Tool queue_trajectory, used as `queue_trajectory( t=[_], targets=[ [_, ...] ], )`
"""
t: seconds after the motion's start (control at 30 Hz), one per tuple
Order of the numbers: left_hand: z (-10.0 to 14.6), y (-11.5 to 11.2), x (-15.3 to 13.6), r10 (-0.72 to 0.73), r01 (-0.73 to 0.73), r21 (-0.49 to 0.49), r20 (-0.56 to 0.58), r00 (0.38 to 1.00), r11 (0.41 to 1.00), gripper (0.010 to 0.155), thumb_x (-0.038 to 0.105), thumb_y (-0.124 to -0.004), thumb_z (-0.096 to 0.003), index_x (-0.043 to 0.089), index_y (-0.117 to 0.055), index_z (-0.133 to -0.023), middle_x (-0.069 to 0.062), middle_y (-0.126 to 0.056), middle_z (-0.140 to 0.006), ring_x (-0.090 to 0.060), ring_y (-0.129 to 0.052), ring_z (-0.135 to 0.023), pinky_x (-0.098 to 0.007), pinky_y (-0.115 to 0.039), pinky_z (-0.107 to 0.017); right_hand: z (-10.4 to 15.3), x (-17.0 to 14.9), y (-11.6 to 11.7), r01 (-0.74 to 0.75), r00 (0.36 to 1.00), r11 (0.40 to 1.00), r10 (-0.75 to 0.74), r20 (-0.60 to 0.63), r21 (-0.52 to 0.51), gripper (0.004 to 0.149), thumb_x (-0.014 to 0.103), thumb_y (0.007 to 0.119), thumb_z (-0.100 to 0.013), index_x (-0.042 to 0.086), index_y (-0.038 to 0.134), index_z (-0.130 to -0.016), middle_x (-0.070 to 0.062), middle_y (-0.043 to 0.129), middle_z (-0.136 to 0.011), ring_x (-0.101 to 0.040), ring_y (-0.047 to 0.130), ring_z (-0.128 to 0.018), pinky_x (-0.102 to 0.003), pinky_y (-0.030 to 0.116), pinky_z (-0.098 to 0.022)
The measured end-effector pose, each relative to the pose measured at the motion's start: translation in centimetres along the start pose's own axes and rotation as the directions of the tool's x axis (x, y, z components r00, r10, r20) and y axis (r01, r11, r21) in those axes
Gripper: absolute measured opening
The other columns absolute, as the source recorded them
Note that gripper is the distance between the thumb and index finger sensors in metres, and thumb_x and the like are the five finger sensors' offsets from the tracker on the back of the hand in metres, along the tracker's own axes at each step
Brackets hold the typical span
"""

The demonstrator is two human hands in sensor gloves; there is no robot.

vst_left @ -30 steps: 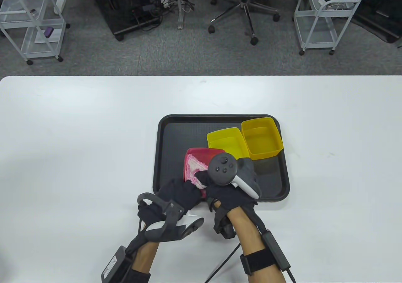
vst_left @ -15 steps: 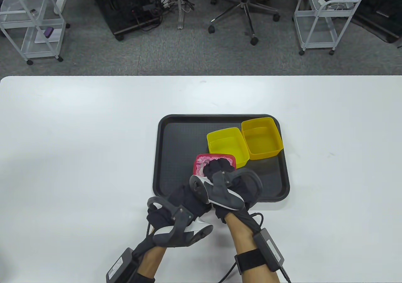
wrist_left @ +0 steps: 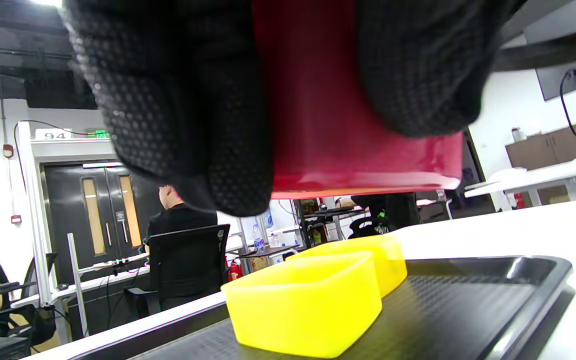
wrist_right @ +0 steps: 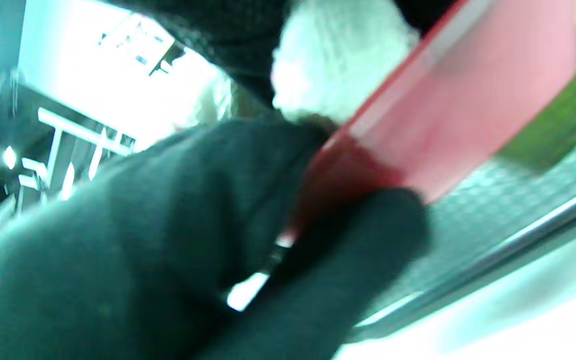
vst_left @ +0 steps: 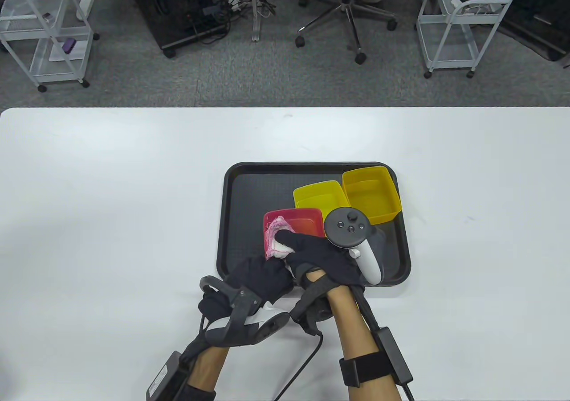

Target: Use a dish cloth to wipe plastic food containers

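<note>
Left gloved hand (vst_left: 258, 280) at the near edge of the black rectangular plastic tray (vst_left: 231, 223), fingers (wrist_left: 183, 125) wrapped round the underside of the red rectangular plastic food container (vst_left: 300, 223) and gripping it, held up off the tray floor. Inside that container, at its left end, a bunched pink-and-white dish cloth (vst_left: 278, 240), pressed down by the right gloved hand (vst_left: 329, 260), whose fingers closed over the cloth; from the right wrist view, blurred, only white cloth against the red wall. Just behind, a yellow rectangular plastic container (vst_left: 318, 196) resting on the tray, and touching its right side a deeper yellow rectangular plastic container (vst_left: 369, 194) in the tray's far right corner. Beneath everything, the white table (vst_left: 111, 196).
</note>
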State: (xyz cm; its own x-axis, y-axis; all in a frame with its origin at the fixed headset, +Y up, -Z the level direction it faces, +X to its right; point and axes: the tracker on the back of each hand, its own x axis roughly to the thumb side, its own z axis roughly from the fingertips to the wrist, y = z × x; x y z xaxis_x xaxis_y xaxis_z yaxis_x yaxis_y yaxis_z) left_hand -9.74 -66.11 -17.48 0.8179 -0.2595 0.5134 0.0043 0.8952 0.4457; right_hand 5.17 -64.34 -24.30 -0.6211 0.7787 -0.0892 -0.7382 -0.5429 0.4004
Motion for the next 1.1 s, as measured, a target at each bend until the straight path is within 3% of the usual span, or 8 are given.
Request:
queue_trajectory(
  t=[0.07, 0.23, 0.37, 0.43, 0.63, 0.87, 1.0, 1.1],
  targets=[
    [0.1, -0.3, -0.1, -0.029, 0.030, -0.018, 0.014, 0.999, 0.999, 0.036, 0.055, -0.086, -0.0408, 0.034, -0.095, -0.069, 0.018, -0.099, -0.078, -0.021, -0.112, -0.064, -0.034, -0.099, -0.054, 0.2, 0.4, 0.3, -0.198, 0.980, 0.980, 0.198, 0.016, 0.004, 0.043, 0.004, 0.081, -0.044, 0.012, 0.079, -0.087, -0.019, 0.079, -0.095, -0.047, 0.077, -0.082, -0.055, 0.079, -0.053],
    [-0.2, -0.5, 0.4, -0.010, 0.011, -0.037, 0.030, 1.000, 0.999, 0.036, 0.055, -0.086, -0.0409, 0.034, -0.095, -0.068, 0.018, -0.100, -0.076, -0.021, -0.112, -0.063, -0.034, -0.099, -0.054, 0.8, 1.8, 1.9, -0.645, 0.741, 0.755, 0.656, 0.144, -0.119, 0.042, 0.003, 0.083, -0.043, 0.014, 0.080, -0.084, -0.014, 0.082, -0.094, -0.043, 0.081, -0.085, -0.050, 0.082, -0.056],
    [-0.3, 0.0, 0.2, 0.041, -0.040, -0.028, 0.027, 0.999, 0.999, 0.036, 0.055, -0.086, -0.0411, 0.033, -0.095, -0.069, 0.017, -0.100, -0.076, -0.021, -0.112, -0.062, -0.034, -0.099, -0.053, 1.1, 2.3, 3.3, -0.854, 0.347, 0.393, 0.919, 0.187, -0.341, 0.042, 0.005, 0.084, -0.042, 0.022, 0.083, -0.080, -0.007, 0.082, -0.095, -0.038, 0.079, -0.088, -0.048, 0.081, -0.059],
    [-0.2, -0.2, 0.2, 0.016, -0.016, -0.024, 0.032, 0.999, 1.000, 0.036, 0.055, -0.085, -0.0410, 0.034, -0.095, -0.068, 0.017, -0.100, -0.076, -0.021, -0.112, -0.062, -0.034, -0.099, -0.053, 0.9, 2.4, 3.6, -0.881, 0.269, 0.321, 0.944, 0.190, -0.347, 0.042, 0.007, 0.084, -0.042, 0.025, 0.081, -0.080, -0.005, 0.081, -0.095, -0.035, 0.079, -0.088, -0.046, 0.082, -0.059],
    [-0.4, -0.4, 0.0, 0.099, -0.095, -0.098, 0.035, 0.994, 0.991, 0.036, 0.055, -0.085, -0.0412, 0.034, -0.095, -0.069, 0.018, -0.099, -0.078, -0.021, -0.112, -0.064, -0.034, -0.098, -0.055, -0.2, 2.2, 3.5, -0.916, 0.234, 0.266, 0.962, 0.140, -0.299, 0.041, 0.005, 0.084, -0.042, 0.025, 0.085, -0.077, -0.002, 0.083, -0.094, -0.034, 0.079, -0.089, -0.047, 0.080, -0.060],
    [-0.7, -0.5, 0.0, 0.097, -0.093, -0.109, 0.030, 0.995, 0.990, 0.036, 0.056, -0.084, -0.0418, 0.035, -0.094, -0.070, 0.018, -0.098, -0.078, -0.020, -0.111, -0.065, -0.033, -0.098, -0.055, 0.7, 2.3, 3.8, -0.888, 0.180, 0.185, 0.982, 0.052, -0.420, 0.039, 0.004, 0.084, -0.041, 0.026, 0.088, -0.074, 0.000, 0.086, -0.092, -0.033, 0.082, -0.088, -0.048, 0.081, -0.059],
    [-0.5, -0.7, -0.2, 0.085, -0.081, -0.113, 0.025, 0.996, 0.990, 0.036, 0.056, -0.084, -0.0416, 0.035, -0.094, -0.069, 0.018, -0.098, -0.078, -0.020, -0.111, -0.064, -0.033, -0.098, -0.055, 2.1, 2.6, 3.0, -0.812, 0.257, 0.206, 0.966, -0.016, -0.547, 0.040, 0.006, 0.083, -0.042, 0.026, 0.087, -0.076, -0.002, 0.086, -0.092, -0.035, 0.083, -0.086, -0.048, 0.082, -0.057],
    [-0.2, -1.1, -0.7, 0.045, -0.043, -0.127, 0.014, 0.999, 0.991, 0.037, 0.056, -0.084, -0.0416, 0.034, -0.094, -0.070, 0.017, -0.099, -0.078, -0.020, -0.112, -0.063, -0.033, -0.098, -0.054, 3.6, 2.1, 1.4, -0.706, 0.414, 0.282, 0.909, -0.055, -0.649, 0.040, 0.007, 0.083, -0.042, 0.025, 0.084, -0.079, -0.004, 0.085, -0.093, -0.037, 0.083, -0.085, -0.048, 0.083, -0.056]
  ],
)
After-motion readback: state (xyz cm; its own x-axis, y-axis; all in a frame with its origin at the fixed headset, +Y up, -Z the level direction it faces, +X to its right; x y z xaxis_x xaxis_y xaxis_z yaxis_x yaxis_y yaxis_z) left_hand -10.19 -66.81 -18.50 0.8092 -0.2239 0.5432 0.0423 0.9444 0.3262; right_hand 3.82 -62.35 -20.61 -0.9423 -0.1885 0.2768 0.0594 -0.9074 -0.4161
